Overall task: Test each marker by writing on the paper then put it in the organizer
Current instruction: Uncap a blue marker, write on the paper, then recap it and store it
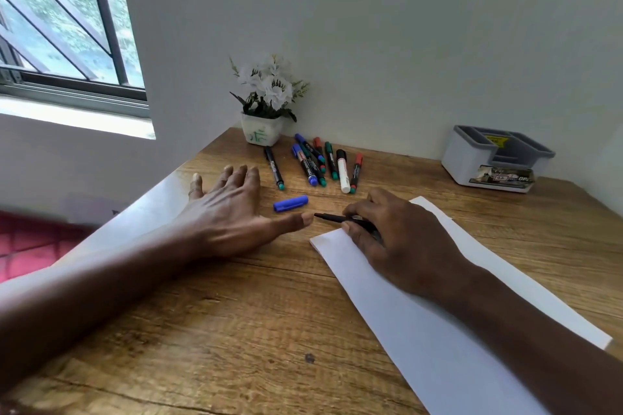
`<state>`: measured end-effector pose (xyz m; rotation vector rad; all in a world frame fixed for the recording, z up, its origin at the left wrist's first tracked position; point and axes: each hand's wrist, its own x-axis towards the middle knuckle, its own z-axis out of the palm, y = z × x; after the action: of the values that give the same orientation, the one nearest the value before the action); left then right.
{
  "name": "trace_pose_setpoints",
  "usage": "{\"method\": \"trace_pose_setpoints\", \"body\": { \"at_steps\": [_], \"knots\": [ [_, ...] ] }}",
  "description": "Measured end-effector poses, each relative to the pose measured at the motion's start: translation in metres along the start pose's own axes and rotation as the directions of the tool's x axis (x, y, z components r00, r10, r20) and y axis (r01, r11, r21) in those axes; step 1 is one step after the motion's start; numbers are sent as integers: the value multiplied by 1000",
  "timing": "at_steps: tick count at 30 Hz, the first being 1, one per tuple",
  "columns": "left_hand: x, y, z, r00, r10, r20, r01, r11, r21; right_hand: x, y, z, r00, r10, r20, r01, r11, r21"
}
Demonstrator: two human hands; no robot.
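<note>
My right hand (397,239) grips an uncapped dark marker (332,217) whose tip points left, just past the far corner of the white paper (421,330). The hand rests on that paper. A loose blue cap (290,203) lies on the wooden desk just beyond my left thumb. My left hand (226,209) lies flat with its fingers spread, and its thumb reaches toward the marker's tip. Several capped markers (317,162) lie in a loose row further back. The grey and white organizer (472,158) stands at the back right.
A white pot of white flowers (264,104) stands in the back corner against the wall. The desk's left edge (161,185) runs diagonally under my left forearm, with a red floor below it. A window is at the upper left.
</note>
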<state>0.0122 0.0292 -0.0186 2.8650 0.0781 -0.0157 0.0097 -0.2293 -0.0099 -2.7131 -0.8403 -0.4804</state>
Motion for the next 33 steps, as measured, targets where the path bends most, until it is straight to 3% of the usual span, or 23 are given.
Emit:
{"method": "trace_pose_setpoints", "body": {
  "at_steps": [7, 9, 12, 14, 17, 19, 21, 23, 28, 33],
  "knots": [
    [6, 1, 7, 998, 25, 52, -28, 998, 60, 0, -1, -1, 1000, -22, -7, 22, 999, -32],
    [5, 1, 7, 998, 35, 54, -39, 997, 71, 1, 0, -3, 996, -11, -92, 9, 1000, -16],
    [4, 2, 7, 998, 45, 51, -50, 995, 88, 2, 2, -8, 975, 68, -213, -3, 956, 293],
    [4, 3, 7, 998, 46, 51, -51, 994, 94, 0, -2, -11, 981, 145, -128, -41, 800, 599],
    [3, 4, 7, 998, 37, 54, -43, 994, 98, -4, -9, -14, 973, 180, 145, -199, 329, 923],
    [3, 5, 7, 998, 34, 56, -40, 994, 98, -7, -12, -17, 957, 102, 271, -276, 37, 960],
    [3, 5, 6, 998, 38, 57, -43, 995, 91, -9, -15, -18, 950, 45, 309, -306, -63, 950],
    [2, 5, 5, 998, 44, 55, -48, 995, 82, -9, -19, -15, 951, 50, 304, -304, 1, 953],
    [0, 7, 4, 997, 42, 64, -47, 996, 78, -9, -25, -7, 955, 183, 232, -283, 337, 898],
    [3, 5, 4, 997, 46, 69, -52, 995, 86, -5, -20, -12, 974, 121, 191, -226, 559, 798]
  ]
}}
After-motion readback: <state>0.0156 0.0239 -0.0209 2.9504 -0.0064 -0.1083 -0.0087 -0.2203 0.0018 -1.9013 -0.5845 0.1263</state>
